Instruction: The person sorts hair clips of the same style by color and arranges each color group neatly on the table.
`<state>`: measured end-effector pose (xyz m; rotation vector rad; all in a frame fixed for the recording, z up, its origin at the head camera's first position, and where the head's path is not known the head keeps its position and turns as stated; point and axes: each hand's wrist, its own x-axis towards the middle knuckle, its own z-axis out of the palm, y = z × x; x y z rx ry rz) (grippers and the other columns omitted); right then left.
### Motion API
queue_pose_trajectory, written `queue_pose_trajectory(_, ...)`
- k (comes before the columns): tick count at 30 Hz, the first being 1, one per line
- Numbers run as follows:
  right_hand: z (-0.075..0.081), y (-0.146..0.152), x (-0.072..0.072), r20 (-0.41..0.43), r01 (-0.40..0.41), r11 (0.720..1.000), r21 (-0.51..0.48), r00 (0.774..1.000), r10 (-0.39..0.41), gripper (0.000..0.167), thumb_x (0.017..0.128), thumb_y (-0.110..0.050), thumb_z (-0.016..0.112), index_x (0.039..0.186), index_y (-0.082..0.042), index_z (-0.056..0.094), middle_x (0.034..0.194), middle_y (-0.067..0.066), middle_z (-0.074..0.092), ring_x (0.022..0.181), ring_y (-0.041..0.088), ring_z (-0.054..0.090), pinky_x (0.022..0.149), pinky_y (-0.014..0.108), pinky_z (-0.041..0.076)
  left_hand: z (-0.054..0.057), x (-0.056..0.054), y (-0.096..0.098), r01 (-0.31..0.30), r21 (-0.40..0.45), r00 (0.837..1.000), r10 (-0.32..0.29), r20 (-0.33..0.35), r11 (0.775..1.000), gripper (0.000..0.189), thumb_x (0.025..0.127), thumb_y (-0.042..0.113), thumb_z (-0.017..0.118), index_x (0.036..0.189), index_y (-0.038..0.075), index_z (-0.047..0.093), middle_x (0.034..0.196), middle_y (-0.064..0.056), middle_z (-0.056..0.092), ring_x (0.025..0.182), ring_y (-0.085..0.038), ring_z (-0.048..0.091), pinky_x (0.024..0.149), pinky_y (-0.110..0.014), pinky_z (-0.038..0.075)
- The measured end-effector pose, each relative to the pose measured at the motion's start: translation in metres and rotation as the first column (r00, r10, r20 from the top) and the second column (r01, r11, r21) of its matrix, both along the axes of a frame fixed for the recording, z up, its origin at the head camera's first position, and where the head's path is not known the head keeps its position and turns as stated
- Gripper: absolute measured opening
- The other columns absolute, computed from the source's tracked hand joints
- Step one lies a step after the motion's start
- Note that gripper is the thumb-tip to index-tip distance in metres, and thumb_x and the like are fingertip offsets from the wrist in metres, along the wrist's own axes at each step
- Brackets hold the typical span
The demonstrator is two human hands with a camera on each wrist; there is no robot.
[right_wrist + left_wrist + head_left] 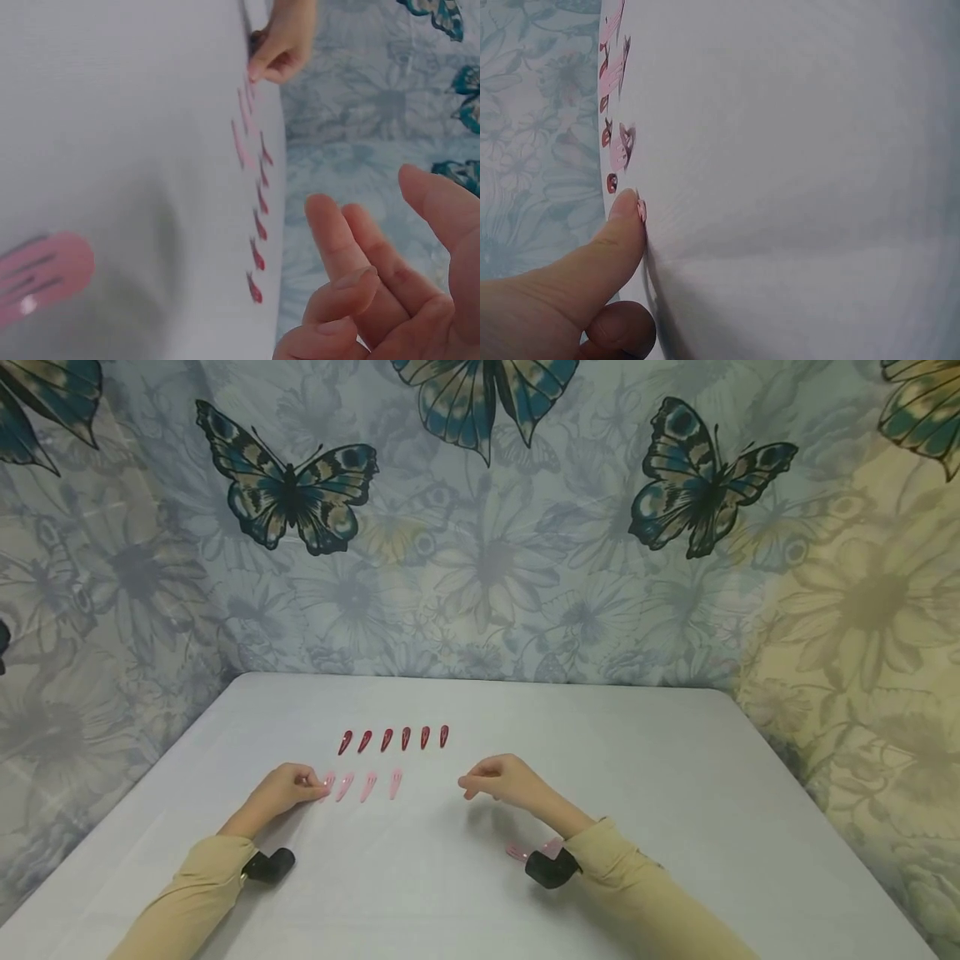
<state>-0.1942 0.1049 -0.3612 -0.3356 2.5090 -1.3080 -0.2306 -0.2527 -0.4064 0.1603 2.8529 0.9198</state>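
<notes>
My left hand (288, 787) is at the left end of a row of pink snap hair clips (368, 786), its thumb and fingertips on the leftmost pink hair clip (328, 780). In the left wrist view the thumb lies against that clip's edge (642, 210), and other fingers curl below. To the right of the row my right hand (510, 779) hovers over the table, holding nothing; in the right wrist view its thumb and fingers are apart. Behind the pink row lies a row of several dark red hair clips (406, 738).
Under my right wrist lie two more pink clips, one pink clip (516, 852) beside another pink clip (552, 845) partly hidden by the black wrist camera (551, 869). The white table (405, 893) ends at a butterfly-patterned cloth backdrop (487, 577).
</notes>
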Motion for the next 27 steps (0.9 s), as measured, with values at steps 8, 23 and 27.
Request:
queue_pose_trajectory(8, 0.005, 0.028, 0.009, -0.034, -0.024, 0.999, -0.037, 0.999, 0.023, 0.032, 0.095, -0.028, 0.061, 0.109, -0.001, 0.07, 0.091, 0.009, 0.076, 0.101, 0.018, 0.065, 0.089, 0.039, 0.05, -0.001, -0.002, -0.003, 0.01, 0.001, 1.0, -0.01, -0.012, 1.0, 0.02, 0.083, 0.014, 0.075, 0.072, 0.002, 0.064, 0.066, 0.001, 0.04, 0.067, -0.017, 0.038, 0.06, -0.029, 0.03)
queue_pose_trajectory(23, -0.014, 0.052, 0.025, -0.055, -0.127, 0.99, 0.06, 0.99, 0.13, 0.018, 0.082, -0.008, 0.072, 0.098, -0.001, 0.071, 0.084, 0.007, 0.071, 0.073, 0.007, 0.054, 0.066, 0.021, 0.042, 0.008, -0.002, -0.002, 0.025, 0.033, 1.0, -0.025, -0.011, 0.999, 0.02, 0.082, 0.012, 0.075, 0.073, -0.002, 0.064, 0.067, 0.0, 0.046, 0.068, -0.017, 0.039, 0.062, -0.029, 0.032)
queue_pose_trajectory(27, -0.02, 0.056, 0.032, -0.011, -0.16, 0.985, 0.064, 0.987, 0.161, 0.023, 0.078, 0.0, 0.071, 0.101, -0.001, 0.068, 0.08, 0.005, 0.065, 0.062, 0.008, 0.046, 0.056, 0.019, 0.038, 0.006, -0.001, -0.002, 0.029, 0.02, 0.999, -0.029, -0.018, 0.999, 0.02, 0.083, 0.012, 0.075, 0.072, -0.001, 0.064, 0.067, 0.0, 0.044, 0.068, -0.017, 0.039, 0.062, -0.029, 0.031)
